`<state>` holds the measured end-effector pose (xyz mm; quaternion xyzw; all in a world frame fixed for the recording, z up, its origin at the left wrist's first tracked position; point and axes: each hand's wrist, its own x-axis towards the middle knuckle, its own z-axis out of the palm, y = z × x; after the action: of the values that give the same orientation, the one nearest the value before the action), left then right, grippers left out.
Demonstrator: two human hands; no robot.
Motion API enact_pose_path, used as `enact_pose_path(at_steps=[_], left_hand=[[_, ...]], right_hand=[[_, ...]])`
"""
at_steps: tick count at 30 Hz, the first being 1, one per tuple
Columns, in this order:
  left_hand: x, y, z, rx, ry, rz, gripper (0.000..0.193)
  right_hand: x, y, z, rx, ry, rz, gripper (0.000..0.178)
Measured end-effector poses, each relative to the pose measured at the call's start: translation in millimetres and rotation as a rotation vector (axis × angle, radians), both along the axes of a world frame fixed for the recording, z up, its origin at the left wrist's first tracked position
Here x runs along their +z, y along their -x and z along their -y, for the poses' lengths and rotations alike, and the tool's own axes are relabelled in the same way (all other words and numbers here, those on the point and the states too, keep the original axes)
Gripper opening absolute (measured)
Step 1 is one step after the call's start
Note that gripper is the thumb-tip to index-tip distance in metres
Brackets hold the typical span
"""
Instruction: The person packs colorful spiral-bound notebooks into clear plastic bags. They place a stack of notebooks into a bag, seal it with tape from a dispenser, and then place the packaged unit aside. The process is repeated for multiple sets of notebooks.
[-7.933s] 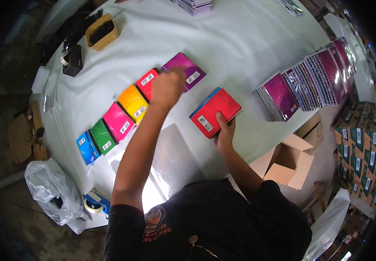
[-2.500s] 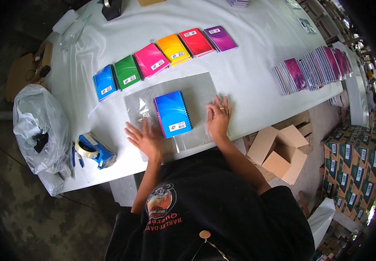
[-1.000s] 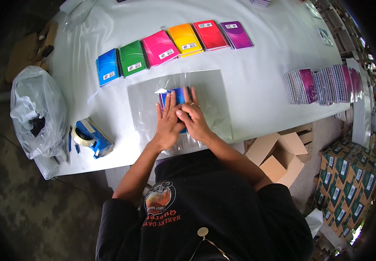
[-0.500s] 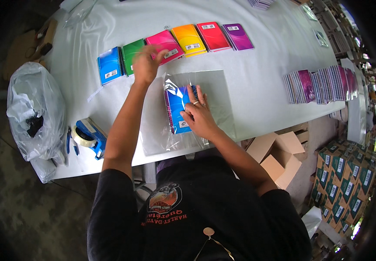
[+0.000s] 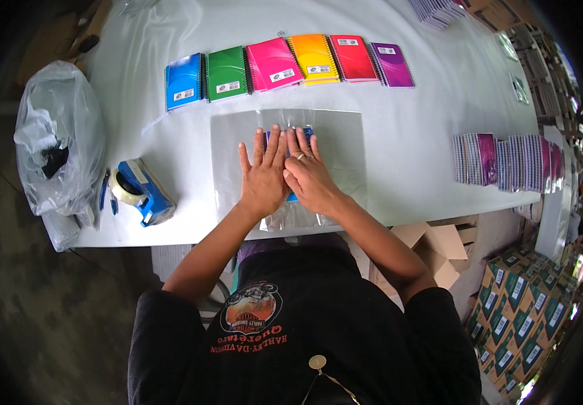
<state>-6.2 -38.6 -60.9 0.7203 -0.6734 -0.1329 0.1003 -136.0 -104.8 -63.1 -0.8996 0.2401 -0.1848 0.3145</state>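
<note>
My left hand (image 5: 263,177) and my right hand (image 5: 313,181) lie flat, side by side, fingers stretched out. Both press on a blue spiral notebook (image 5: 292,198) inside a clear plastic bag (image 5: 291,219). Most of that notebook is hidden beneath my palms. Under it a larger clear plastic sheet (image 5: 342,152) rests on the table. Beyond my fingertips runs a row of spiral notebooks: blue (image 5: 183,75), green (image 5: 226,71), pink (image 5: 272,59), yellow (image 5: 311,54), red (image 5: 353,57) and purple (image 5: 391,64).
To the left are a blue tape dispenser (image 5: 153,192), pens (image 5: 105,189) and a bulging plastic bag (image 5: 62,148). Stacked notebooks (image 5: 511,162) stand at the right edge of the white-covered table (image 5: 406,162). Past the edge sit an open cardboard box (image 5: 443,246) and patterned cartons (image 5: 517,314).
My left hand has come down from the notebook row onto the bagged blue notebook, beside my right hand. The right hand has stayed on it. The whole view has shifted slightly.
</note>
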Motion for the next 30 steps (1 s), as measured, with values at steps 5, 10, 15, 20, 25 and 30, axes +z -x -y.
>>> enact_pose_path(at_steps=[5,10,15,20,25,30], left_hand=[[-5,2,0,0.147,0.053,-0.031,0.078],[21,47,-49,0.194,-0.060,0.030,0.079],[-6,67,-106,-0.383,0.142,-0.428,0.043],[29,-32,-122,0.788,0.514,-0.136,0.027],[34,-152,-153,1.496,0.140,-0.768,0.047],[39,-164,-168,1.266,0.264,-1.164,0.042]], right_hand=[[9,1,25,0.197,-0.049,-0.129,0.018],[5,6,42,0.256,-0.197,-0.202,0.024],[25,0,42,0.312,-0.260,-0.259,0.021],[25,2,45,0.320,-0.209,-0.298,0.009],[27,-5,40,0.235,-0.191,-0.296,0.047],[40,-13,37,0.165,-0.206,-0.307,0.078]])
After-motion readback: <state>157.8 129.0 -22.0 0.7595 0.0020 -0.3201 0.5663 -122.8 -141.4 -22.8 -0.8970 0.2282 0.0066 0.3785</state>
